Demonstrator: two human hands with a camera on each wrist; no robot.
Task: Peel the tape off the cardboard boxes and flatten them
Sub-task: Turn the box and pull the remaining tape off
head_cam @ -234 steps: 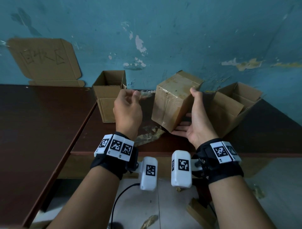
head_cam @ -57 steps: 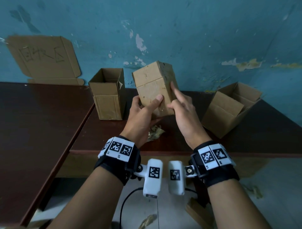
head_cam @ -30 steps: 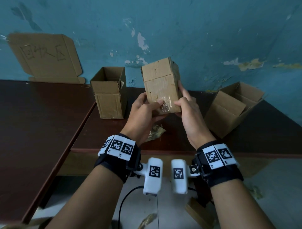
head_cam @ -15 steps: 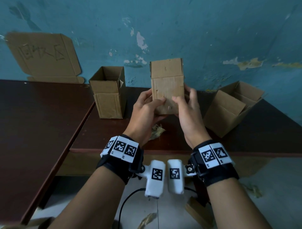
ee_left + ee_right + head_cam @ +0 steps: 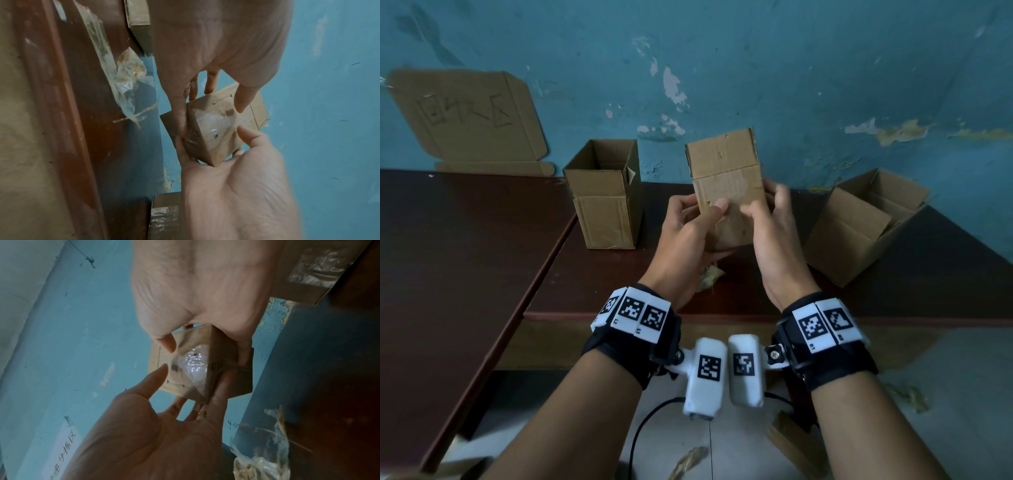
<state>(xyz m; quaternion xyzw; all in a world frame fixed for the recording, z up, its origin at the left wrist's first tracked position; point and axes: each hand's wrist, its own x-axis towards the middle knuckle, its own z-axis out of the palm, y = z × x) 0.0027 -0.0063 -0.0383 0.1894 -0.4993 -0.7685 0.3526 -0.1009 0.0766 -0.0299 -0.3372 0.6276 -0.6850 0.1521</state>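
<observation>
A small closed cardboard box [image 5: 726, 171] stands upright in the air above the brown table [image 5: 914, 291], held between both hands. My left hand [image 5: 702, 210] grips its lower left side, thumb on the near face and fingers behind. My right hand [image 5: 765, 202] grips the lower right side and looks slightly blurred. In the wrist views shiny clear tape [image 5: 213, 126] [image 5: 193, 368] covers the box's [image 5: 224, 146] [image 5: 230, 386] bottom end. Both thumbs rest at the far edge of that taped face. The left hand [image 5: 209, 104] wears a ring. The right hand [image 5: 206, 353] curls its fingers over the side.
An open upright box [image 5: 604, 195] stands at the left and a tilted open box [image 5: 859, 226] at the right. Crumpled peeled tape [image 5: 709, 275] lies under my hands. Flat cardboard with writing [image 5: 469, 116] leans on the blue wall. A second table [image 5: 448, 274] adjoins at the left.
The box went from tilted on the table to lifted and turned upright between both hands. In the last half second both hands' hold on the box shifted a little.
</observation>
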